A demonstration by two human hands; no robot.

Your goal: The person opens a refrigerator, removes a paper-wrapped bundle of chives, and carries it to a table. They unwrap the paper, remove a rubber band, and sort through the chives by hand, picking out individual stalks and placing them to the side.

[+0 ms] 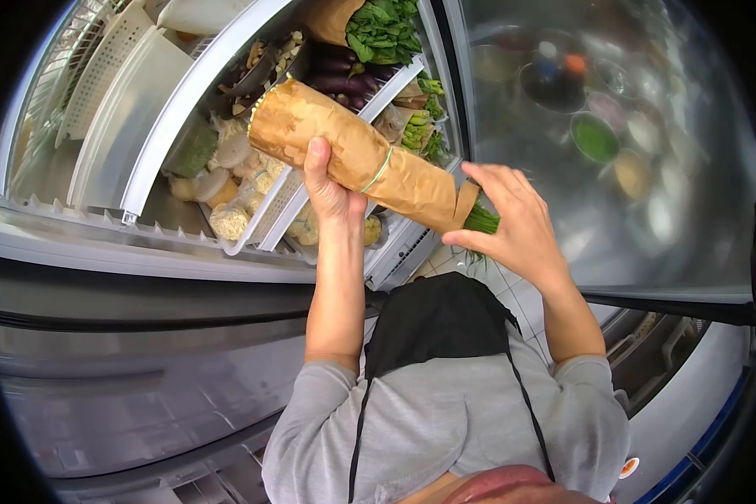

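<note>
Across the white basket rim, our left hand holds one paper roll; our right hand spreads wide around its end.

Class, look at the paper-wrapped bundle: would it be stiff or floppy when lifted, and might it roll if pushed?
The paper-wrapped bundle seems fairly stiff, since it stays nearly straight well past the left hand. Its rounded, tube-like shape suggests it could roll on a flat surface. The thin green stalks sticking out look floppier and might bend.

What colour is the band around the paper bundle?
The band is light green; head view shows it.
</note>
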